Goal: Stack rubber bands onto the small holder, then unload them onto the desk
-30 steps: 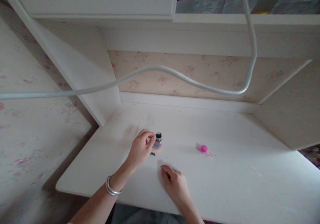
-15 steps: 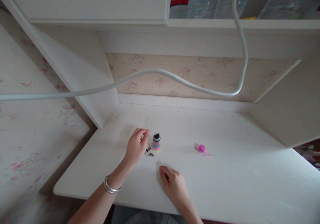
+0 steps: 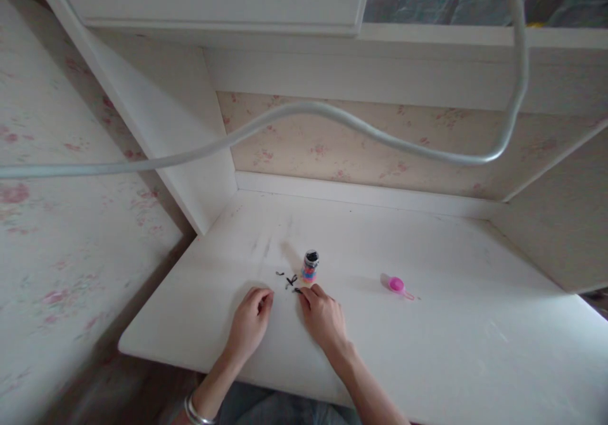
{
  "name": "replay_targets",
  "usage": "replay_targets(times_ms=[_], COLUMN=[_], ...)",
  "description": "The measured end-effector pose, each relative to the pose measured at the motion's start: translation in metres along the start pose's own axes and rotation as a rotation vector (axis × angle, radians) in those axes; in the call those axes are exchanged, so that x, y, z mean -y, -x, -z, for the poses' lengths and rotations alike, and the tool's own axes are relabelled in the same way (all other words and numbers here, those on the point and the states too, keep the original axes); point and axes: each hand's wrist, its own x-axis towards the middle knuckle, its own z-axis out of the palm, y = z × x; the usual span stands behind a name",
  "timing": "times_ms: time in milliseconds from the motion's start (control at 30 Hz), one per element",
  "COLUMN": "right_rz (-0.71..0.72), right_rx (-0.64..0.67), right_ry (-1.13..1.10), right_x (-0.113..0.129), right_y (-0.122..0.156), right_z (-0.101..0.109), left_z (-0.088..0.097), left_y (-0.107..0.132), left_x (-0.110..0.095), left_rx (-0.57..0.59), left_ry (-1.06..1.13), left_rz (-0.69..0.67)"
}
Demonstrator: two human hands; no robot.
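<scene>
A small clear jar (image 3: 310, 266) with pink and blue at its base stands upright and uncapped, with black bands showing at its mouth. Several little black elastic bands (image 3: 291, 280) lie loose on the white table (image 3: 427, 342) left of it. My right hand (image 3: 325, 316) is just in front of the jar, thumb and forefinger closed on a black elastic band (image 3: 297, 290) at the tabletop. To the left, my left hand (image 3: 249, 320) rests low over the table with its fingers curled together; anything inside them is hidden.
A pink round cap with a strap (image 3: 396, 284) lies to the right. A thick pale cable (image 3: 313, 107) crosses the view above the table. Overhead, a white cabinet (image 3: 218, 0) and shelf hold plastic-wrapped bottles; side panels stand left and right.
My left hand has drawn back from beside the jar toward me. My right hand has moved forward to the loose bands and pinched one. The view has shifted slightly.
</scene>
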Motion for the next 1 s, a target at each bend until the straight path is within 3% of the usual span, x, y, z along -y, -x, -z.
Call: replay_targets(times_ms=[200,333,433,567,767,1000], right_rz=[0.004,-0.025,-0.031,-0.053,0.001,0.097], right_rx=[-0.04,-0.111,-0.19,-0.3,-0.457,-0.471], right_ry=[-0.045,-0.225,-0.413,-0.558,-0.542,-0.416], right_x=[-0.004,-0.013,-0.018,-0.017,-0.003,0.004], right_y=[0.001,0.009,0.013,0.01,-0.017,-0.04], right_z=[-0.004,-0.001,0.009,0.037,0.079,0.085], left_z=[-0.004,-0.003,-0.002,-0.002,-0.003,-0.003], left_y=[0.009,0.007,0.006,0.007,0.008,0.009], left_x=[-0.001,-0.003,-0.002,0.0,0.004,0.003], left_rx=[0.037,0.074,0.093,0.119,0.117,0.101], left_ry=[-0.046,-0.058,-0.076,-0.11,-0.133,-0.145], left_rz=[-0.059,-0.077,-0.078,-0.085,-0.117,-0.123])
